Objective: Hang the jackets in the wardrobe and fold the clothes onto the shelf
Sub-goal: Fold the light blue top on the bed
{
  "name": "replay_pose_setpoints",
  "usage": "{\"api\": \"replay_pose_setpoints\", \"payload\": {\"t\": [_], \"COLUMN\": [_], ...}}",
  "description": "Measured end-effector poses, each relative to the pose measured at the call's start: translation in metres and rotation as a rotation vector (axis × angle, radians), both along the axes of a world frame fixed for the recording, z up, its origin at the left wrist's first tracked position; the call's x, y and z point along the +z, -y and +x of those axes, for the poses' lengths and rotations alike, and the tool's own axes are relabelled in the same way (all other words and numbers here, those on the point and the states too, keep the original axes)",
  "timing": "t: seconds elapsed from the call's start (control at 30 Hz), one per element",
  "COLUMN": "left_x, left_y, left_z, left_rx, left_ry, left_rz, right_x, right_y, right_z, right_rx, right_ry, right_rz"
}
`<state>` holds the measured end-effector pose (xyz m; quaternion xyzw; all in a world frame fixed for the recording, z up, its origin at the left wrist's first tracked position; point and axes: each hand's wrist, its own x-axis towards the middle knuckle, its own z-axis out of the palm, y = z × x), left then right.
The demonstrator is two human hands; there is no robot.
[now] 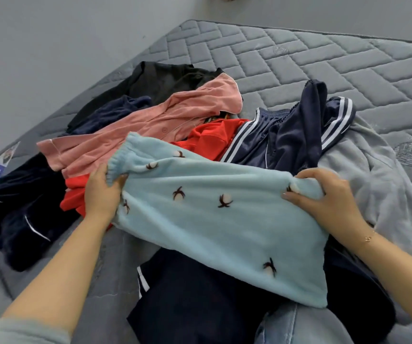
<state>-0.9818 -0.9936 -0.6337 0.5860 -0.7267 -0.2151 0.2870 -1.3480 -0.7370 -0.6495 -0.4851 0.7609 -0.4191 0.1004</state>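
Left hand (101, 192) and right hand (324, 194) each gripped the light-blue fleece garment (219, 219) — stretched between them; grey quilted mattress (324, 58) beneath.

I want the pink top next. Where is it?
In the head view the pink top lies left of centre on the mattress, between the black garment behind it and the light blue fleece in front.

We are looking down at our own two bare forearms. A pale grey-green sleeve (23, 330) is sitting pushed up near our left elbow, a thin gold bracelet (369, 238) is circling our right wrist, and light blue jeans (289, 326) are covering our leg.
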Motion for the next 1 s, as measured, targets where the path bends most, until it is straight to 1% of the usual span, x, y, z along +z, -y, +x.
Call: {"api": "replay_pose_setpoints", "payload": {"t": [0.03, 0.07, 0.1, 0.13, 0.17, 0.2, 0.23, 0.3, 0.33, 0.37, 0.4, 0.47, 0.53, 0.6, 0.7, 0.83, 0.93, 1.0], "left_x": [-0.004, -0.007, -0.010, -0.010, -0.010, -0.010, -0.012, -0.020, -0.028, -0.037, -0.048, -0.069, -0.081, -0.083, -0.076, -0.060, -0.042, -0.034], "left_y": [0.003, 0.001, -0.006, -0.016, -0.028, -0.041, -0.057, -0.096, -0.116, -0.131, -0.143, -0.149, -0.143, -0.138, -0.144, -0.170, -0.194, -0.214], "left_z": [0.003, 0.003, 0.001, -0.005, -0.013, -0.025, -0.039, -0.075, -0.095, -0.114, -0.130, -0.154, -0.166, -0.168, -0.160, -0.153, -0.172, -0.197], "left_rx": [0.056, 0.124, 0.193, 0.232, 0.212, 0.127, -0.004, -0.307, -0.448, -0.559, -0.625, -0.644, -0.630, -0.640, -0.681, -0.684, -0.716, -0.763], "left_ry": [0.087, 0.192, 0.296, 0.376, 0.407, 0.396, 0.352, 0.259, 0.254, 0.274, 0.318, 0.465, 0.580, 0.619, 0.562, 0.334, 0.245, 0.206], "left_rz": [0.064, 0.175, 0.268, 0.286, 0.221, 0.104, -0.015, -0.133, -0.136, -0.096, -0.028, 0.093, 0.152, 0.171, 0.208, 0.305, 0.299, 0.288], "right_x": [-0.005, -0.012, -0.017, -0.022, -0.025, -0.027, -0.027, -0.030, -0.033, -0.035, -0.035, -0.035, -0.037, -0.037, -0.029, -0.005, 0.019, 0.036], "right_y": [0.005, 0.008, 0.009, 0.008, 0.006, 0.002, -0.004, -0.019, -0.029, -0.038, -0.046, -0.055, -0.059, -0.057, -0.058, -0.065, -0.084, -0.108], "right_z": [0.002, 0.003, 0.004, 0.004, 0.005, 0.005, 0.006, 0.012, 0.016, 0.022, 0.030, 0.040, 0.044, 0.044, 0.043, 0.039, 0.020, -0.002], "right_rx": [0.000, -0.021, -0.064, -0.118, -0.169, -0.214, -0.256, -0.320, -0.342, -0.352, -0.349, -0.318, -0.279, -0.235, -0.160, -0.203, -0.260, -0.291], "right_ry": [-0.034, -0.051, -0.037, -0.011, 0.012, 0.040, 0.089, 0.251, 0.361, 0.490, 0.635, 0.884, 1.037, 1.150, 1.280, 1.338, 1.366, 1.443], "right_rz": [0.070, 0.173, 0.271, 0.327, 0.336, 0.312, 0.268, 0.172, 0.132, 0.101, 0.081, 0.121, 0.209, 0.244, 0.168, 0.091, 0.044, 0.027]}}
